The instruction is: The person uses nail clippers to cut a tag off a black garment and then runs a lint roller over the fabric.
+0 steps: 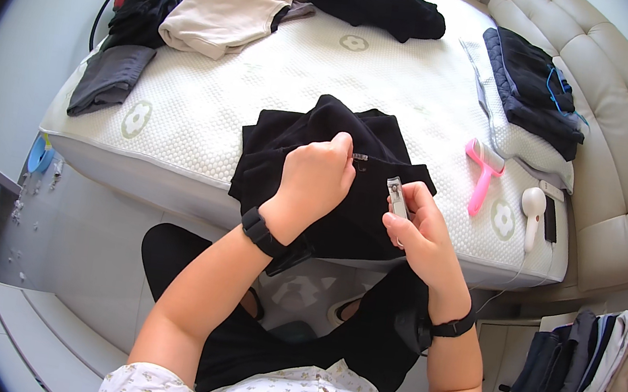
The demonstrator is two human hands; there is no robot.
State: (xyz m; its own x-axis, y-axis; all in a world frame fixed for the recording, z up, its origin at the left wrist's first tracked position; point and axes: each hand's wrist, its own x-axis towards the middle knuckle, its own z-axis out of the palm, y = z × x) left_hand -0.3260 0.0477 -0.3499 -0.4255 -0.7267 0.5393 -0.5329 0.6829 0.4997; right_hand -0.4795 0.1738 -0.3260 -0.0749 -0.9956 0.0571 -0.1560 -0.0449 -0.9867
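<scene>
A black garment (375, 221) lies bunched at the near edge of the bed, partly over its side. My left hand (312, 180) is closed in a pinch on its cloth, with the fingertips mostly hidden. Just right of those fingers a small pale label (360, 157) shows on the black fabric. My right hand (423, 231) grips a silver nail clipper (396, 195), its jaws pointing up and away from me. The clipper is above the garment, a short way right of my left hand and apart from the label.
On the mattress (205, 113) to the right are a pink lint roller (482, 177) and a white corded handheld device (533, 215). Folded dark clothes (533, 90) lie near the headboard (622, 119). More clothes (232, 4) line the far left. A bin of clothes (587, 367) stands lower right.
</scene>
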